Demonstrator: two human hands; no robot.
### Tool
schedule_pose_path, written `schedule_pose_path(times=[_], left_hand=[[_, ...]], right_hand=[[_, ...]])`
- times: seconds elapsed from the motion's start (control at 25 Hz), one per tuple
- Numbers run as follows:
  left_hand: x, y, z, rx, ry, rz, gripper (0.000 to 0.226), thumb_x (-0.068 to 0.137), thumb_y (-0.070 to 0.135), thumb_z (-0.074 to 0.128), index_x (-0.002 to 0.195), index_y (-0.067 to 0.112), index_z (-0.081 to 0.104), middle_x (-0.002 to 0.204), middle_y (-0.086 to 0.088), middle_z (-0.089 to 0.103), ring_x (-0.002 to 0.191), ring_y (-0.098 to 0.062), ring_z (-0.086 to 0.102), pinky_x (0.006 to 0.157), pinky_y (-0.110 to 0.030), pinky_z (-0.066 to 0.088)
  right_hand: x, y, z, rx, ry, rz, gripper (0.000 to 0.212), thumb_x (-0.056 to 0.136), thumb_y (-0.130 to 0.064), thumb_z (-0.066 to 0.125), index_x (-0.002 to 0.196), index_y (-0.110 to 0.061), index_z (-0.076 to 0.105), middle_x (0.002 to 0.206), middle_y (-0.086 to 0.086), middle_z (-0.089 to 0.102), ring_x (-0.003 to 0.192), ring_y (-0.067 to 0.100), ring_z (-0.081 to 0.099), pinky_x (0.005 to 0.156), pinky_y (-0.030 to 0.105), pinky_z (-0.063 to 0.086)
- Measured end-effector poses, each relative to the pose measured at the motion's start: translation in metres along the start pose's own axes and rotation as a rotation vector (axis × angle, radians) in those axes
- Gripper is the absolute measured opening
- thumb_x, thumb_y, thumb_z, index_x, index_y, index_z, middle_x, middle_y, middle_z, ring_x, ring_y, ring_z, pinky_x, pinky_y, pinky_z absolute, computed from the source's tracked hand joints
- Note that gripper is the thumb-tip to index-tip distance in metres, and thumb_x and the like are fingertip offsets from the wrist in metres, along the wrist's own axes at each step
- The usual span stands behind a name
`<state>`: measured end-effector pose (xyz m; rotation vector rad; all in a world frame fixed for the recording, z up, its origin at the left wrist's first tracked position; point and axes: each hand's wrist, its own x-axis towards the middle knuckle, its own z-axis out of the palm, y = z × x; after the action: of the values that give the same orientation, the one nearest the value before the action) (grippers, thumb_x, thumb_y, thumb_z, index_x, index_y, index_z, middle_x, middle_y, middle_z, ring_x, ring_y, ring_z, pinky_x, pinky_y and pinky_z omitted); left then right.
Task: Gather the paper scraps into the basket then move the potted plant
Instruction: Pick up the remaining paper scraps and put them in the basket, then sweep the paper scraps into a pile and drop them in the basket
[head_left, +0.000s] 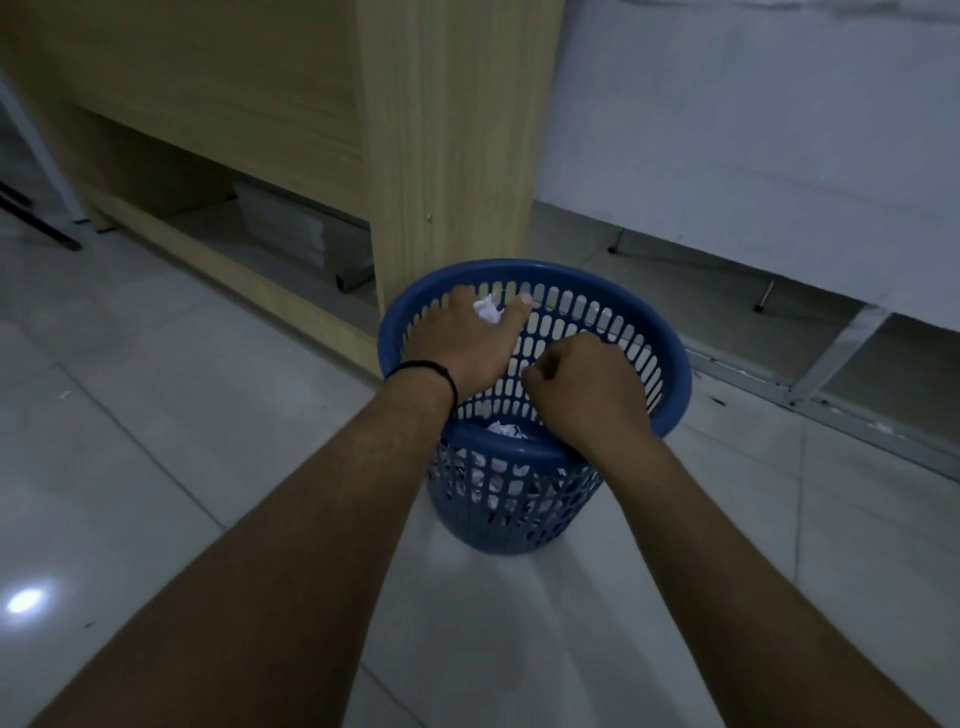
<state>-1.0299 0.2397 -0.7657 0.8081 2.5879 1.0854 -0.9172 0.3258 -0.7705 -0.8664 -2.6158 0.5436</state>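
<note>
Dimly, glossy tiled floor (156, 467), wooden desk (447, 130), perhaps white wall (753, 130)

No legible txt, labels, nos. or signs anywhere in view.

Two bare forearms enter from the lower edge, no sleeves visible. Left hand (462, 338): a thin black band (431, 371) encircles the wrist. Right hand (587, 389): nothing worn on the visible side.
</note>
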Motion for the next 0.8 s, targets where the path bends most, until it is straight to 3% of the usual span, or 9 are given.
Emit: schedule_pose_path(times=[0.12,0.24,0.4,0.52,0.68,0.8], left_hand=[[-0.006,0.002,-0.005,0.223,-0.121,0.022,0.063,0.096,0.056,0.036,0.152,0.030,0.025,0.159,-0.011,0.025,0.143,-0.029,0.027,0.117,-0.043,0.026],[-0.015,0.001,-0.008,0.330,-0.078,0.071,0.052,0.099,0.053,0.035,0.144,0.028,0.043,0.149,-0.005,0.045,0.135,-0.027,0.042,0.114,-0.047,0.030],[-0.033,-0.001,-0.007,0.381,0.194,0.126,0.038,0.096,0.053,0.042,0.118,0.030,0.064,0.117,0.001,0.067,0.119,-0.024,0.053,0.114,-0.055,0.023],[-0.047,-0.006,-0.013,0.320,0.288,0.176,0.033,0.096,0.046,0.045,0.114,0.028,0.066,0.111,0.003,0.067,0.117,-0.022,0.053,0.111,-0.046,0.025],[-0.075,-0.026,-0.027,0.331,0.386,0.212,0.030,0.095,0.041,0.047,0.116,0.027,0.063,0.117,0.000,0.063,0.121,-0.022,0.050,0.116,-0.053,0.020],[-0.099,-0.053,-0.047,0.414,0.460,0.151,0.036,0.095,0.045,0.045,0.122,0.026,0.059,0.123,-0.003,0.061,0.124,-0.024,0.048,0.115,-0.053,0.021]], right_hand=[[-0.003,0.001,0.001,-0.053,0.045,0.005,0.028,0.093,-0.029,0.057,0.070,-0.016,0.065,0.064,0.000,0.062,0.057,0.016,0.056,0.050,0.025,0.035],[-0.005,-0.002,0.001,-0.108,0.086,0.015,0.029,0.095,-0.031,0.055,0.073,-0.016,0.065,0.064,0.000,0.058,0.056,0.015,0.051,0.049,0.024,0.031],[-0.010,-0.004,0.003,-0.152,0.130,-0.015,0.031,0.095,-0.035,0.053,0.072,-0.016,0.063,0.063,-0.002,0.054,0.054,0.014,0.047,0.044,0.022,0.021],[-0.014,-0.003,0.005,-0.162,0.137,-0.051,0.032,0.095,-0.035,0.054,0.072,-0.016,0.065,0.063,-0.001,0.059,0.055,0.014,0.051,0.047,0.023,0.030],[-0.012,-0.016,0.000,-0.120,0.135,-0.082,0.035,0.096,-0.032,0.053,0.067,-0.015,0.063,0.064,0.002,0.062,0.065,0.024,0.064,0.052,0.026,0.036],[-0.024,-0.053,0.006,-0.003,0.207,-0.228,0.027,0.099,-0.033,0.052,0.104,-0.018,0.074,0.095,0.002,0.074,0.084,0.020,0.068,0.065,0.027,0.048]])
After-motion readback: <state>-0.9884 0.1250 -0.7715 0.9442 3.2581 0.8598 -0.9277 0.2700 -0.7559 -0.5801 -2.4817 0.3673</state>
